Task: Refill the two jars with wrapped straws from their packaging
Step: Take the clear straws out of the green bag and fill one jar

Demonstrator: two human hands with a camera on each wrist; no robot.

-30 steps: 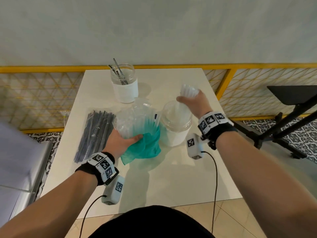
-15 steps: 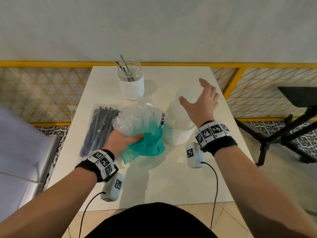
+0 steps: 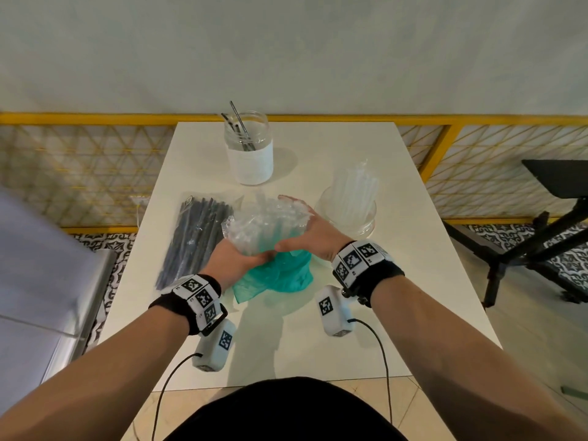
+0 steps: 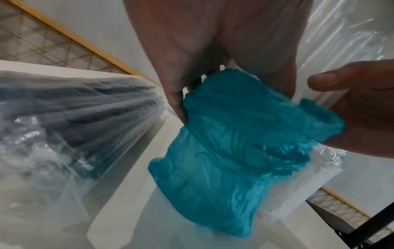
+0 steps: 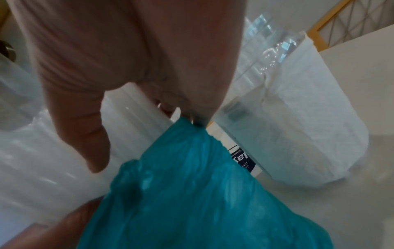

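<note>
- Both hands, left hand [image 3: 237, 262] and right hand [image 3: 313, 237], grip the straw bag [image 3: 267, 224] above the table [image 3: 318, 345].
- Near jar [image 3: 348, 214] is full; far jar [image 3: 249, 154] is nearly empty.
- Risk: slippery plastic, so straws may spill.

A white table [image 3: 350, 329] is seen beneath everything. The bag of straws [image 3: 270, 224] is shown as clear, crinkled plastic at its top and teal at its lower end. Beside it, a clear packet [image 3: 194, 237] is filled with black straws. The far jar [image 3: 249, 148] is made of clear glass, wrapped in a white band, and dark straws are held in it. The near jar [image 3: 348, 211] is clear too, with a white band, and is packed with whitish, translucent straws. Black wristbands [image 3: 197, 297] are marked with black-and-white square codes. A yellow railing [image 3: 95, 119] is set with a lattice of yellow triangles. Black-and-white patterned floor tiles [image 3: 496, 230] are visible.
</note>
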